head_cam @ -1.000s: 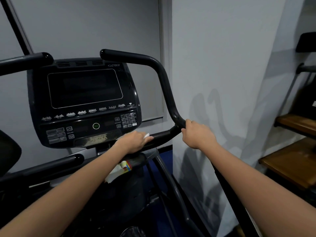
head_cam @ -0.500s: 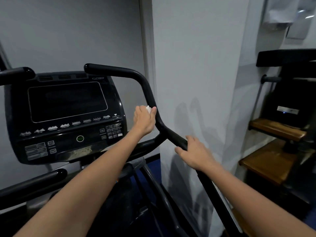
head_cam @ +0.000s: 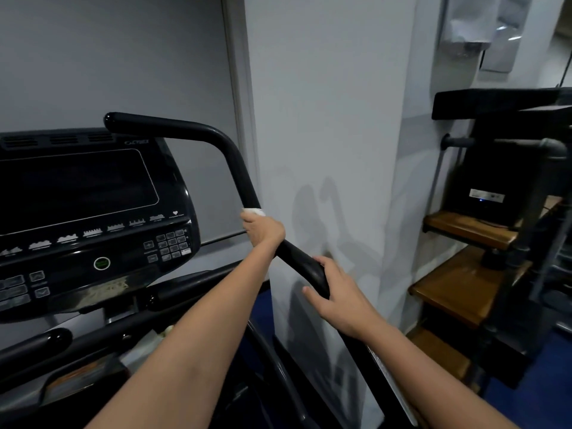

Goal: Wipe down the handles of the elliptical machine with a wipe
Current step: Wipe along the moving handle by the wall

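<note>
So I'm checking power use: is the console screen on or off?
Off, it seems: the screen is plain black with nothing showing, though a green ring button sits below it.

Stepped brown wooden shelves (head_cam: pixel 461 289) at right; black boxy unit (head_cam: pixel 495 184) standing on the upper shelf (head_cam: pixel 458 227). Blue floor (head_cam: pixel 532 385) below, bearing the shelving.

You see a white wipe (head_cam: pixel 254 212) on the glossy black handle (head_cam: pixel 229 153), a black console (head_cam: pixel 93 212) with a green-ringed button (head_cam: pixel 101 263), and brown wooden shelves (head_cam: pixel 458 286).
</note>
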A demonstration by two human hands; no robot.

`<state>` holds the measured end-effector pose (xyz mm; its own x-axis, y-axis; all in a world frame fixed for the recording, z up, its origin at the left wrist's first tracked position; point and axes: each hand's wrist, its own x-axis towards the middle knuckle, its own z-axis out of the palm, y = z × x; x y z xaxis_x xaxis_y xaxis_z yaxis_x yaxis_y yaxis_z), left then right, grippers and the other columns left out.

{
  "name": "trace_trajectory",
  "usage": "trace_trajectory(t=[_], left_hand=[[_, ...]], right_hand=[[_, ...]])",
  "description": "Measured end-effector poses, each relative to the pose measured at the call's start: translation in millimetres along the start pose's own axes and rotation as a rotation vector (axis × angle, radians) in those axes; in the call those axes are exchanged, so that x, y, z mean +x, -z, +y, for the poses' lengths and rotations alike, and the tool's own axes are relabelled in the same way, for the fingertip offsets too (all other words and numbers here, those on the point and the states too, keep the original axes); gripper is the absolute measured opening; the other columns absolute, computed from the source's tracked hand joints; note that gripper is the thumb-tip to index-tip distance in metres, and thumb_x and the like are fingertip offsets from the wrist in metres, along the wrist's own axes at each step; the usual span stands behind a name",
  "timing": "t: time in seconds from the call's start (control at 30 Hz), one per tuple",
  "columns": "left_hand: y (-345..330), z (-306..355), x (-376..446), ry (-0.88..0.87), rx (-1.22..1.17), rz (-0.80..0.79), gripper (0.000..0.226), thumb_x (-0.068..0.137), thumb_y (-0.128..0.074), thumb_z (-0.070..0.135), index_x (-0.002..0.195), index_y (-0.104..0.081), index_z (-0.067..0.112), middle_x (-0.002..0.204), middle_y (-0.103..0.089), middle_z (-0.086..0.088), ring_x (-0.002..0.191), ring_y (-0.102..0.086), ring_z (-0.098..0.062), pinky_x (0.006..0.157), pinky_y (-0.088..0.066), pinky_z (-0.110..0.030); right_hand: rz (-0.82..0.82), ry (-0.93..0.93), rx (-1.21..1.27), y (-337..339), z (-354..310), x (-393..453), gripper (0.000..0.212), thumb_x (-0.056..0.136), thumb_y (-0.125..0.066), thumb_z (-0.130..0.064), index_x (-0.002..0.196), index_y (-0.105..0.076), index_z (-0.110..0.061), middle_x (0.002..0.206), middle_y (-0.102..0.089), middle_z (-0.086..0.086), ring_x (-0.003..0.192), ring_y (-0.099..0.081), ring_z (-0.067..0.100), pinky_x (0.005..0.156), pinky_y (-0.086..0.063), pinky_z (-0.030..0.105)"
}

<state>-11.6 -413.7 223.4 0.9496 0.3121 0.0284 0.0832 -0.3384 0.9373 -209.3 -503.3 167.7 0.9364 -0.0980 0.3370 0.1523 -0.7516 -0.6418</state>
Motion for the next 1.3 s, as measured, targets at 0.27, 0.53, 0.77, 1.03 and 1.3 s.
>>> trace_trajectory(t=[0.27,0.53,0.77,1.03,1.3], left_hand=[[5.1,-1.0,-26.3,0.043,0.228,-0.213,0.083,0.100,-0.049,0.022,0.153,0.010,-0.002,0.163,-0.002,-0.022,0.150,-0.012,-0.036,0.120,-0.016,-0.044],[14.2,-10.7,-37.3,-0.218,0.543,-0.344,0.086,0.103,-0.025,0.053,0.152,0.022,0.000,0.153,0.040,-0.017,0.147,0.030,-0.028,0.119,0.016,-0.045],[55.9,-51.7,-4.5,-0.778,0.746,-0.331,0.056,0.105,-0.006,0.048,0.157,-0.004,0.031,0.156,0.040,0.005,0.140,0.042,-0.018,0.113,0.027,-0.048],[80.5,-19.4,56.7,-1.402,1.374,0.045,0.060,0.102,0.010,0.044,0.157,-0.007,0.027,0.163,0.020,0.000,0.149,0.024,-0.018,0.120,0.015,-0.050],[60.1,-24.3,43.0,-1.271,1.214,-0.035,0.061,0.104,-0.002,0.040,0.154,-0.032,0.018,0.165,-0.015,0.001,0.153,0.009,-0.015,0.121,0.015,-0.045]], right_hand=[[0.034,-0.027,0.029,-5.1,3.2,-6.8,0.051,0.090,-0.057,-0.044,0.136,-0.034,-0.037,0.099,-0.055,-0.010,0.078,-0.057,0.006,0.066,-0.045,0.024],[0.052,0.008,0.045,-6.1,4.4,-10.4,0.046,0.092,-0.055,-0.038,0.134,-0.036,-0.036,0.108,-0.052,-0.013,0.087,-0.056,0.004,0.073,-0.046,0.023],[0.053,0.016,0.032,-4.3,3.0,-13.5,0.047,0.092,-0.055,-0.033,0.135,-0.035,-0.035,0.113,-0.050,-0.012,0.088,-0.055,0.005,0.076,-0.048,0.025],[0.038,0.037,0.017,-3.3,5.5,-12.7,0.052,0.090,-0.052,-0.034,0.138,-0.031,-0.035,0.117,-0.046,-0.012,0.097,-0.052,0.004,0.084,-0.048,0.026],[0.040,0.027,0.034,-2.8,5.7,-11.8,0.055,0.089,-0.056,-0.029,0.137,-0.032,-0.035,0.117,-0.046,-0.012,0.098,-0.050,0.000,0.077,-0.041,0.016]])
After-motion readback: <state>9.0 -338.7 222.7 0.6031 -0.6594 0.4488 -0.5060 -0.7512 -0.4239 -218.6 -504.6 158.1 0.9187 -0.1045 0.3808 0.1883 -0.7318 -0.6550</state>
